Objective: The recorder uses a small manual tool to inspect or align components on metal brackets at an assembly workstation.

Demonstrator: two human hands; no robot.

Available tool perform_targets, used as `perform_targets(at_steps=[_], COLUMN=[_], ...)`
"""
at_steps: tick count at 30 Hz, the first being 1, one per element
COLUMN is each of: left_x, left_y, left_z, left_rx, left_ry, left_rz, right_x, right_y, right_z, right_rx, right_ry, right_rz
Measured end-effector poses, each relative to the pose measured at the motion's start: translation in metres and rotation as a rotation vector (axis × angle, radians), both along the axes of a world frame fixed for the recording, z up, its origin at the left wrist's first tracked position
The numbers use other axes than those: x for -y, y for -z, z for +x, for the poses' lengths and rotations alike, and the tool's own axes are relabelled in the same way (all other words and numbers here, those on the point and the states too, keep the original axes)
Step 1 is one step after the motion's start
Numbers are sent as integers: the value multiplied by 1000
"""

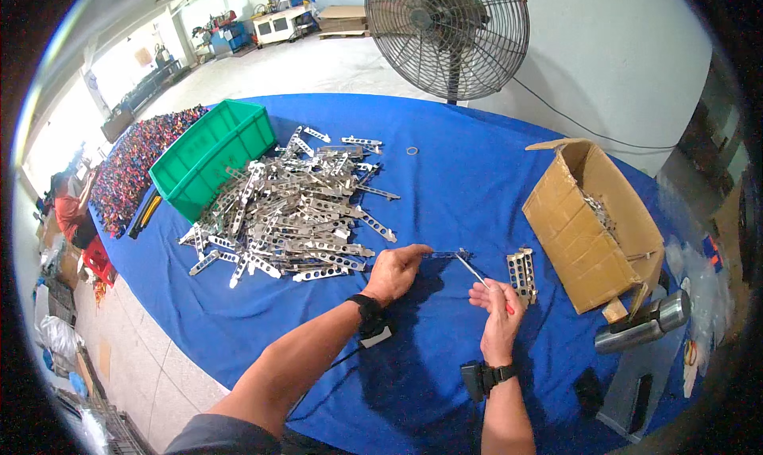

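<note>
While our left hand (pixel 395 271) pinches a perforated metal strip (pixel 445 255) by its end, our right hand (pixel 494 305) grips a thin rod (pixel 474 271) touching that strip. Just right of the right hand stands a small stack of strips (pixel 521 274); beyond it, an open cardboard box (pixel 584 232) holds metal parts. Far left of the left hand, the green bin (pixel 208 154) sits behind a heap of strips (pixel 290 212) on the blue worktop (pixel 461 177).
</note>
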State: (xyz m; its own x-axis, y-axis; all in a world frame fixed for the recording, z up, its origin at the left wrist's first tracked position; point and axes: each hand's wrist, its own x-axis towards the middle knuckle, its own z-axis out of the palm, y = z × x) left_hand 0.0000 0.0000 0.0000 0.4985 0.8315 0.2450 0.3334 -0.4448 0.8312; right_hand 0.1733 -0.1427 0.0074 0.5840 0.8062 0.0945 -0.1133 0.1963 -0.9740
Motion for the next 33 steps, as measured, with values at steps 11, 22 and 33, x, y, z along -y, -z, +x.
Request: perform_targets(at_steps=[11,22,33], left_x=[0,-2,0], left_y=[1,6,4], left_z=[3,2,3], left_rx=[46,-21,30], left_ry=[-14,-7,-10], left_rz=[19,59,62], right_x=[-1,0,-3], right_y=[-2,-4,-2], right_z=[-1,0,-1], right_rx=[4,-32,-1], right_ry=[19,5,39], right_rz=[-33,-13,-22])
